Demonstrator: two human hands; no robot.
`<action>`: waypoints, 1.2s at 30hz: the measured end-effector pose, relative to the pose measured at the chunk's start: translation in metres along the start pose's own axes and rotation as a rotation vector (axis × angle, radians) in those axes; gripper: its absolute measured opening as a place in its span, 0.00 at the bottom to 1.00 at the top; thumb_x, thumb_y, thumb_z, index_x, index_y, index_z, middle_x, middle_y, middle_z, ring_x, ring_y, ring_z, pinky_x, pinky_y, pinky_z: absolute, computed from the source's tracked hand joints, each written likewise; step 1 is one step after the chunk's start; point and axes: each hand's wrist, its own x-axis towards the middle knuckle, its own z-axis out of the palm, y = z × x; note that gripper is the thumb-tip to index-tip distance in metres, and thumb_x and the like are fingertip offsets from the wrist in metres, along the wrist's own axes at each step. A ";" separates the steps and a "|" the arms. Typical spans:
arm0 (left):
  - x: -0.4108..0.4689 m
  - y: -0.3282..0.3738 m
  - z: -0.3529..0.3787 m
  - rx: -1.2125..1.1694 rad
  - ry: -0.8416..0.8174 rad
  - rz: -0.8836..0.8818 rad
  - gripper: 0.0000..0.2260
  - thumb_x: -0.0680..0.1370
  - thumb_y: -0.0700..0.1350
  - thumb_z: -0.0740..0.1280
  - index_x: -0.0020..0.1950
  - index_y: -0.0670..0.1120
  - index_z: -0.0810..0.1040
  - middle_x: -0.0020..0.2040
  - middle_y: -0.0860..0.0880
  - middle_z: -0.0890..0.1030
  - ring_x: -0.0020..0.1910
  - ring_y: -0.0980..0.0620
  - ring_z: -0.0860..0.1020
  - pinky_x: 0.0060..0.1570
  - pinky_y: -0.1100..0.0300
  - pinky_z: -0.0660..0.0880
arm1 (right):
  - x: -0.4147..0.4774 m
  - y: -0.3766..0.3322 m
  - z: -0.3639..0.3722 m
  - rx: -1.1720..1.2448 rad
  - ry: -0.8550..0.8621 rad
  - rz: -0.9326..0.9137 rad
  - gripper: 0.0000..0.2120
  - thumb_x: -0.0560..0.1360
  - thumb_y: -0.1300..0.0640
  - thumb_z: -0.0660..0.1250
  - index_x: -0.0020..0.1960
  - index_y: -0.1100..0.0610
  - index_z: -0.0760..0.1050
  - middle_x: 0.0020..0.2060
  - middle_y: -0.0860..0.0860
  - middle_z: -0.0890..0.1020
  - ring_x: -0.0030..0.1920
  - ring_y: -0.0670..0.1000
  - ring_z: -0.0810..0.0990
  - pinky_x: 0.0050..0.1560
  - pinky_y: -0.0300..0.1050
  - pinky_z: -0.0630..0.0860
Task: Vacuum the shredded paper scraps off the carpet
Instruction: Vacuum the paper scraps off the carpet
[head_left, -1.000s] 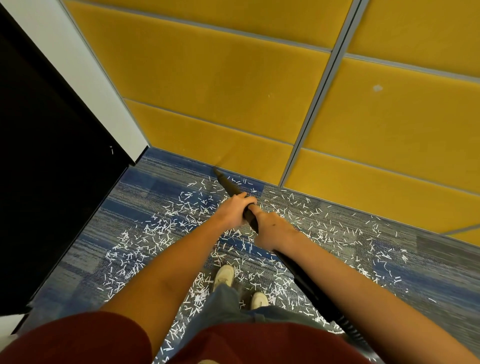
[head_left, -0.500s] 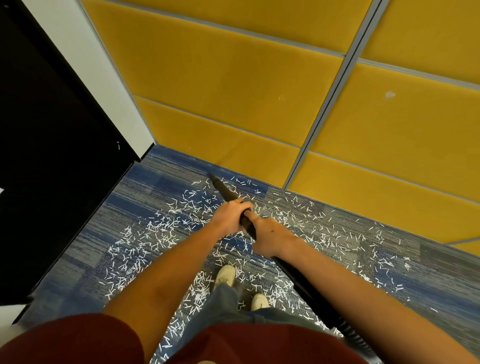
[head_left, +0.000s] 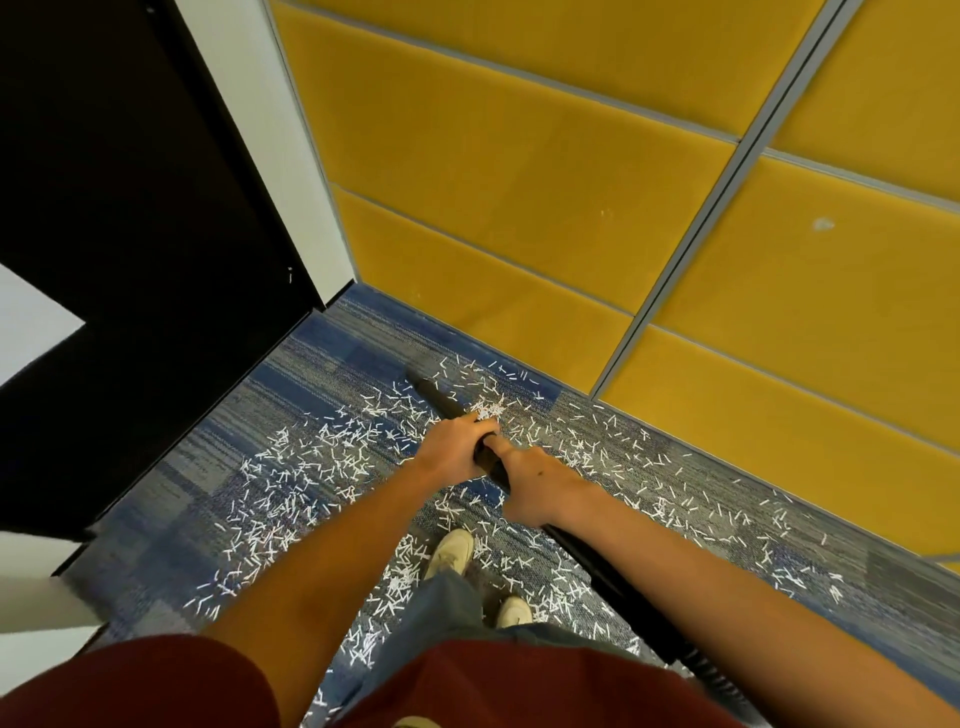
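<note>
A black vacuum wand (head_left: 439, 397) slants down to the blue-grey carpet (head_left: 322, 364), its narrow tip resting near the base of the yellow wall. My left hand (head_left: 454, 447) grips the wand from the left. Just behind it, my right hand (head_left: 535, 486) grips the same wand, and the ribbed hose (head_left: 618, 582) runs back under my right forearm. White shredded paper scraps (head_left: 311, 467) lie scattered thickly on the carpet left of the wand, around my feet, and in a thinner band along the wall to the right.
Yellow padded wall panels (head_left: 519, 171) with grey seams close off the far side. A black cabinet side (head_left: 135, 249) with a white edge stands on the left. My two white shoes (head_left: 452, 551) stand among the scraps.
The wand tip has slid leftward along the foot of the wall, away from the grey seam. Both hands keep their grip. My view has swung left, showing more of the black cabinet.
</note>
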 end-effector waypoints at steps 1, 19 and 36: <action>-0.001 0.002 0.002 -0.016 0.000 -0.003 0.13 0.72 0.40 0.69 0.56 0.46 0.76 0.52 0.45 0.79 0.48 0.42 0.79 0.51 0.48 0.76 | -0.002 0.001 0.002 -0.001 0.000 0.002 0.36 0.73 0.65 0.65 0.75 0.54 0.53 0.51 0.56 0.74 0.48 0.56 0.78 0.46 0.47 0.80; 0.038 0.045 0.013 -0.067 -0.062 0.080 0.13 0.73 0.38 0.68 0.55 0.50 0.75 0.53 0.47 0.75 0.50 0.43 0.78 0.50 0.46 0.77 | -0.015 0.037 -0.012 0.055 0.080 0.159 0.35 0.73 0.67 0.64 0.75 0.51 0.53 0.43 0.53 0.72 0.39 0.52 0.76 0.34 0.41 0.76; -0.005 0.017 0.006 0.011 -0.010 -0.015 0.14 0.72 0.47 0.70 0.56 0.48 0.75 0.52 0.46 0.79 0.51 0.44 0.78 0.50 0.52 0.74 | -0.015 0.013 0.001 -0.025 0.009 -0.001 0.33 0.73 0.66 0.65 0.74 0.52 0.57 0.46 0.54 0.71 0.41 0.53 0.75 0.33 0.39 0.71</action>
